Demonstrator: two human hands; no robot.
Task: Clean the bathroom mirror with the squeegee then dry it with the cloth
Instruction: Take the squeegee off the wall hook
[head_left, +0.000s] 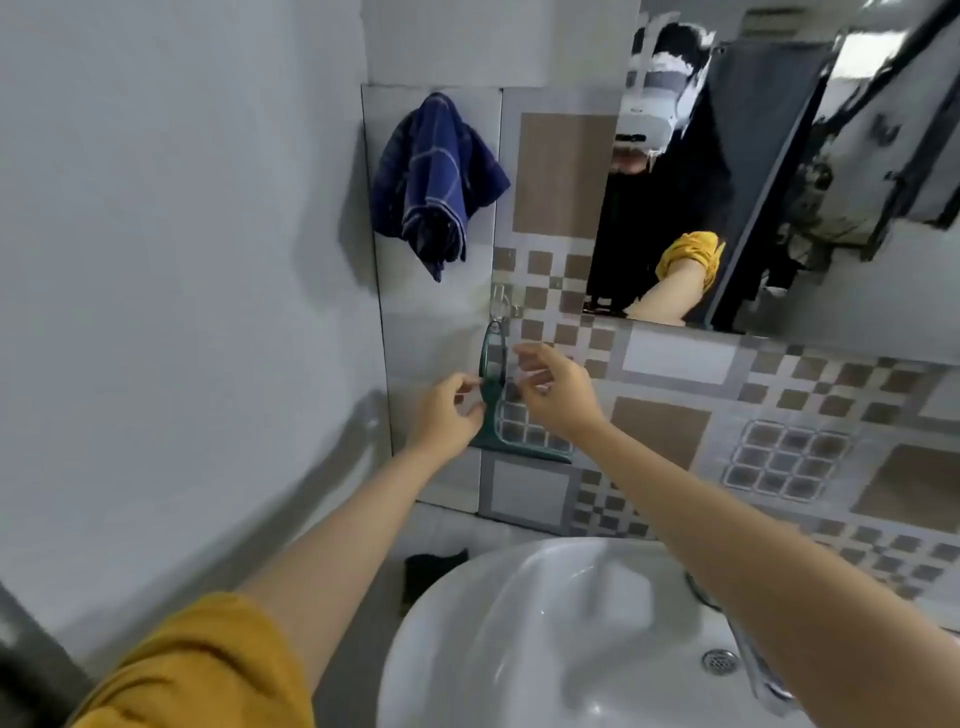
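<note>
A yellow sleeve (208, 670) fills the 7 o'clock corner nearest the camera, and beside it, toward 5 o'clock, sits the white basin (519, 649) with its drain at the far right. Both bare forearms reach up from there toward the tiled wall. The green squeegee (496, 410) hangs against the tiles just left of centre, its looped handle caught on a small clear hook (500, 304) at its 12 o'clock and its blade running level along the bottom. The left hand (449, 415) is at the squeegee's 9 o'clock, fingers curled in a narrow grip with the fingertips at the neck of the handle; blur makes it hard to say whether they truly pinch it or only touch. The right hand (556, 389) is at its 3 o'clock, fingers loosely spread and holding nothing, just beside the loop. The blue cloth (436, 182) hangs bunched on the wall at 11 o'clock of the squeegee, well apart from both hands. The mirror (779, 182) takes up the 1 o'clock part of the view. The squeegee looks like light, stiff plastic with a softer blade edge, so it should lift off easily; the sensible hold is round the neck or loop, raising it clear of the hook. The cloth will be soft and limp.
</note>
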